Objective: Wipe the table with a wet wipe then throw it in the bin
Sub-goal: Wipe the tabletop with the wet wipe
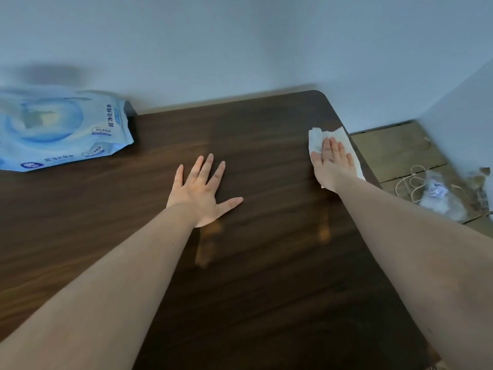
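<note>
One dark wooden table (266,263) fills most of the frame. Two bare hands lie flat on it. The left hand (201,193), at centre, has its fingers spread apart on bare wood. The right hand (332,158), at upper right, presses one white wet wipe (317,137) near the table's right edge, fingers together and extended. One blue wipes pack (58,129) lies at upper left.

Wipe pack (57,129) on the table (266,263) at far left — wet wipe (344,140) near its far-right edge.
</note>
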### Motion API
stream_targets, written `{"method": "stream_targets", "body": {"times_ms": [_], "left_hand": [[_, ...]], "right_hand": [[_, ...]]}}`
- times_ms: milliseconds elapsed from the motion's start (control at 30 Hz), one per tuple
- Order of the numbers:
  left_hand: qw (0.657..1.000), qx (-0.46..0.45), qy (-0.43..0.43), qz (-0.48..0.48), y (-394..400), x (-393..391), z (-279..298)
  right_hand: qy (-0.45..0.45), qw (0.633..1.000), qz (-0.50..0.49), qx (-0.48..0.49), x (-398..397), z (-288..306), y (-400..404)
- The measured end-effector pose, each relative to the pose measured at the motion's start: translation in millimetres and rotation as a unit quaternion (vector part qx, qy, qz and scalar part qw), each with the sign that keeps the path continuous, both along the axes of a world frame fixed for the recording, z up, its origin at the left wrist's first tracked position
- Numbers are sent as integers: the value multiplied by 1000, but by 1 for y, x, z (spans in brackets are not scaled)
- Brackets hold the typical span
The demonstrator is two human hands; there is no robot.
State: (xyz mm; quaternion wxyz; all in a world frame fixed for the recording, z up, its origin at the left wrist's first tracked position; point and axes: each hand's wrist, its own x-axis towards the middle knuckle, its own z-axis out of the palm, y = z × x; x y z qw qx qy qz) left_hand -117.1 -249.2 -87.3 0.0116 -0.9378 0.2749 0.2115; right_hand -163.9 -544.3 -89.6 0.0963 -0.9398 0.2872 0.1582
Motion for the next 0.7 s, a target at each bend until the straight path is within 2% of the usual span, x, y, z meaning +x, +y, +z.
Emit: {"method": "stream_targets", "body": {"times_ms": [233, 333, 533, 700], "left_hand": [[999, -27, 18, -5, 16, 1, 3], [998, -40, 18, 33, 53, 0, 10], [991, -30, 2, 133, 193, -2, 18], [966, 11, -24, 257, 331, -23, 17]], "right_hand": [[15, 994, 102, 29, 10, 4, 75], [16, 985, 167, 30, 22, 3, 124], [22, 950, 308, 44, 50, 3, 244], [18, 907, 417, 56, 70, 0, 371]]}}
